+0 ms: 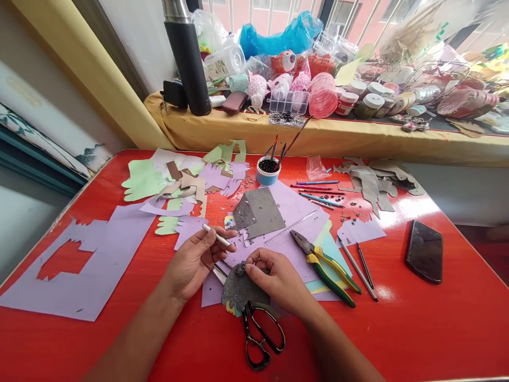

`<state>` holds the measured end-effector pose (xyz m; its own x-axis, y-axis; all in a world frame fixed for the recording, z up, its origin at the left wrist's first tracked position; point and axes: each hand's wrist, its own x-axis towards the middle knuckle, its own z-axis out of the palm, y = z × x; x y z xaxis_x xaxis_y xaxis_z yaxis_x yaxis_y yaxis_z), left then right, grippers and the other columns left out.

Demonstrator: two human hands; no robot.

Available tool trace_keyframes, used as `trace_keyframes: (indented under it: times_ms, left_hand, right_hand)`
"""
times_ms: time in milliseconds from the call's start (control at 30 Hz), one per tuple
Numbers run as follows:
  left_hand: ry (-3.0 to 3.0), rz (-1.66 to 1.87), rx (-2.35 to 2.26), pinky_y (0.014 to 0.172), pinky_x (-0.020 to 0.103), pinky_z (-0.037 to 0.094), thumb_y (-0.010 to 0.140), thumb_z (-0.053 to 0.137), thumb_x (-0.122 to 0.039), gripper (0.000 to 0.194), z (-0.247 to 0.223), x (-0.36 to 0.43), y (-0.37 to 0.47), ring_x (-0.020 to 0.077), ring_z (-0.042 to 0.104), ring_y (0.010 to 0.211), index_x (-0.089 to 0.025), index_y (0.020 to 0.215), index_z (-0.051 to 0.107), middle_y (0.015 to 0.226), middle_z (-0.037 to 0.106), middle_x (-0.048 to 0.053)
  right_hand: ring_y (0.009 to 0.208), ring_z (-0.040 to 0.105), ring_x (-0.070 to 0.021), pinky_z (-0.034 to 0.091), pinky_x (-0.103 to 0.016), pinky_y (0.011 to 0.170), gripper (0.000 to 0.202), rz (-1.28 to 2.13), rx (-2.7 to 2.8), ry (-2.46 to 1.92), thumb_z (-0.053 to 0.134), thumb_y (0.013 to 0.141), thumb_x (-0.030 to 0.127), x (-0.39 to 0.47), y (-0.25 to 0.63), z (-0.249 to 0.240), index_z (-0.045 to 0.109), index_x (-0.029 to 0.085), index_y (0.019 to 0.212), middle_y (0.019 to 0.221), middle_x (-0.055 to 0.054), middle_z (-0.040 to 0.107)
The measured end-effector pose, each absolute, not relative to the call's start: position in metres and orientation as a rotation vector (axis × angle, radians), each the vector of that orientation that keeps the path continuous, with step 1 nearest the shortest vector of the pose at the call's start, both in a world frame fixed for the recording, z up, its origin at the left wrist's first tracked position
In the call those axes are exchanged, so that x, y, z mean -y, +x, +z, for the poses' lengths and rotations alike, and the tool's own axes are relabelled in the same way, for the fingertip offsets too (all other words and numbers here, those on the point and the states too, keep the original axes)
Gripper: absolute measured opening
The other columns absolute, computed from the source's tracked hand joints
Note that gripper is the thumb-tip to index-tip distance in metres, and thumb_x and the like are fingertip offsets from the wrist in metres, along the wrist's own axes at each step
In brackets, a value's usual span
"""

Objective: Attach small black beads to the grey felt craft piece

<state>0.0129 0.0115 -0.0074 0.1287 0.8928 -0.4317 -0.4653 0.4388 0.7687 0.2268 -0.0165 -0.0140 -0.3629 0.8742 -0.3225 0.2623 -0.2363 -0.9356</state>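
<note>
A short white stick (217, 235) is held in my left hand (195, 260), between the thumb and fingers. To its right, my right hand (274, 273) pinches a small dark lump at the top edge of a dark grey, rough-surfaced piece (237, 291). Black-handled scissors (260, 337) lie just below that piece, nearest to me. Behind my hands, grey sheet pieces (265, 213) rest on purple paper (304, 209). Pliers with green and yellow handles (326, 268) lie to the right of my right hand.
Purple, green and brown paper scraps (145, 178) cover the left back of the red table (465, 318). A small cup of black beads (268, 172) holds brushes. Pens (318, 191) lie behind the pliers. A phone (424, 252) lies at right. Jars and bottles crowd the sill (222, 127).
</note>
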Motion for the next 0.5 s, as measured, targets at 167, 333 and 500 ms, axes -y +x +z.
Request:
trace_keyframes:
  times_ms: [167,333,500]
  left_hand:
    - [1.034,1.058,-1.143,0.088,0.025,0.054,0.084,0.084,-0.059,0.035,-0.014,-0.004,0.010,0.0226,0.069,0.105,-0.024,0.089,0.087,0.104,0.079,0.007]
    - [1.319,0.939,-1.193,0.081,0.029,0.054,0.087,0.083,-0.052,0.028,-0.013,0.001,0.013,0.0212,0.068,0.089,-0.028,0.099,0.088,0.096,0.078,0.005]
    - [1.425,0.908,-1.211,0.080,0.028,0.056,0.089,0.080,-0.035,0.015,-0.017,0.002,0.020,0.0193,0.069,0.084,-0.029,0.100,0.087,0.092,0.078,0.003]
  right_hand:
    - [0.060,0.040,-0.0135,0.028,-0.025,0.053,0.017,1.609,1.539,-1.406,0.061,0.096,0.035,0.014,0.230,-0.011,0.066,0.019,0.090,0.065,0.005,0.047]
    - [0.059,0.042,-0.0133,0.028,-0.024,0.053,0.015,1.569,1.577,-1.483,0.061,0.097,0.030,0.011,0.233,-0.011,0.068,0.018,0.089,0.064,0.005,0.050]
    - [0.058,0.048,-0.0133,0.031,-0.024,0.055,0.011,1.488,1.651,-1.589,0.062,0.096,0.022,0.009,0.233,-0.011,0.072,0.018,0.092,0.064,0.004,0.057]
